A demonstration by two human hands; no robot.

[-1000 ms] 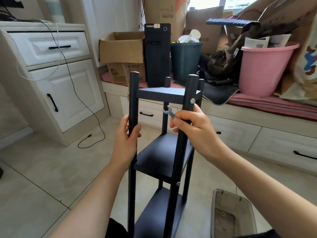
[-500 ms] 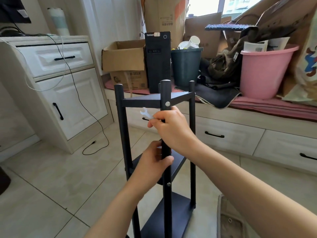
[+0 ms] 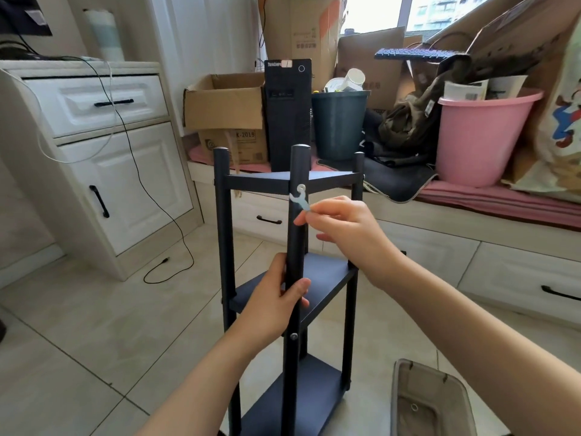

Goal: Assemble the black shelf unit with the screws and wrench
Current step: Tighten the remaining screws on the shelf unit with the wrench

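The black shelf unit [image 3: 327,272] stands upright on the tiled floor in front of me, with three shelves between round posts. My left hand [image 3: 276,298] grips the nearest post just above the middle shelf. My right hand [image 3: 342,228] pinches a small silver wrench [image 3: 300,201] whose open jaw sits at the top screw [image 3: 301,187] of that same post. A second screw [image 3: 294,336] shows lower on the post, below my left hand.
A clear plastic tray [image 3: 430,401] with a small washer lies on the floor at lower right. Behind the shelf a window bench carries a black PC tower [image 3: 287,114], a dark bin [image 3: 339,124], a pink tub [image 3: 481,136] and cardboard boxes. A white cabinet [image 3: 103,158] stands left.
The shelf unit has been turned, so a screwed post now faces me. My left hand shifted to that post. My right hand let go of the post and brought the wrench up to the top screw.
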